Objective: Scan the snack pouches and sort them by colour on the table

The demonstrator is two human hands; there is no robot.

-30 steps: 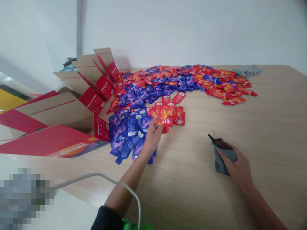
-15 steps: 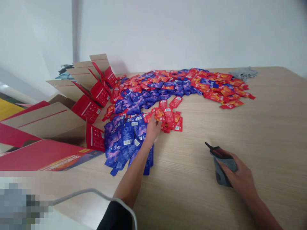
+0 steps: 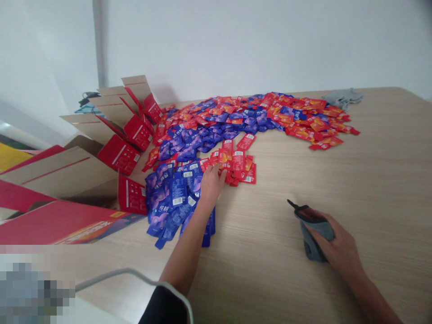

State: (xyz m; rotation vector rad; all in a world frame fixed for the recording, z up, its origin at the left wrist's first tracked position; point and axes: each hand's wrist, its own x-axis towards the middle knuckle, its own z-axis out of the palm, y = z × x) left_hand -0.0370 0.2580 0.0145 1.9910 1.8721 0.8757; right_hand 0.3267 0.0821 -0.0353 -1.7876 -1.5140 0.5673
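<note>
My left hand (image 3: 211,183) rests at the near edge of a small pile of red packets (image 3: 238,160), its fingers bent but apart over them. Flat blue packets (image 3: 178,191) lie fanned out to its left, partly beneath my wrist and forearm. On the right, my right hand (image 3: 337,243) is closed around a soft-looking grey object (image 3: 312,245) with a black rim and a thin black tip pointing up and left. The tabletop is just below it. What the object is I cannot make out.
A long heap of mixed red and blue packets (image 3: 216,121) curves along the back of the table (image 3: 256,261). Several open red cardboard boxes (image 3: 131,193) stand at left. A grey cloth (image 3: 343,98) lies at the back right. A pale cable (image 3: 128,271) crosses the lower left.
My left hand has drawn back slightly toward me from the red packets, and a red packet now lies uncovered just beyond its fingers. The right hand keeps its place and its hold.
</note>
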